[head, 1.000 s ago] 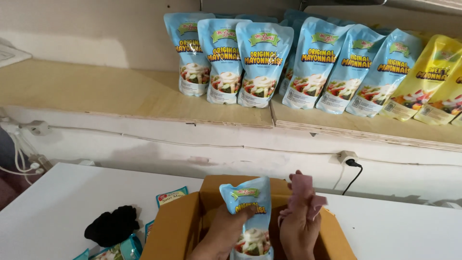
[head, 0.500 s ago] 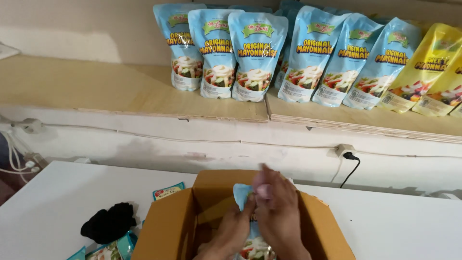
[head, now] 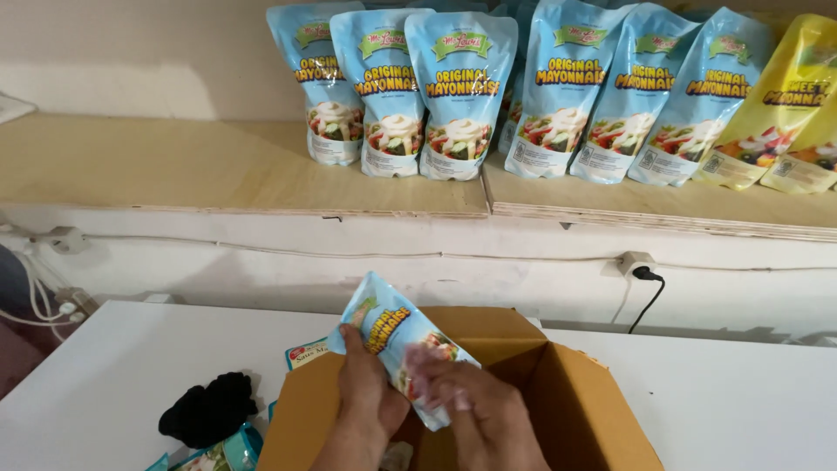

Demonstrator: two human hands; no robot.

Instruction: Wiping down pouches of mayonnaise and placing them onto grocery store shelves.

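Observation:
Both of my hands hold a light blue pouch (head: 392,330) with a food picture, tilted to the left above an open cardboard box (head: 575,401). My left hand (head: 364,384) grips the pouch's lower left side. My right hand (head: 462,401) covers its lower right corner. On the wooden shelf (head: 218,174) above stand several matching blue pouches (head: 460,92) upright in a row, with yellow pouches (head: 776,105) at the far right.
The box sits on a white table (head: 113,366). A black cloth (head: 209,410) and more small packets (head: 218,453) lie left of the box. A wall socket with a black plug (head: 641,270) and white cables (head: 35,288) run below the shelf.
The pouch was held upright above the box, dipped lower behind my right hand, and now is raised and tilted left. The view has shifted down slightly.

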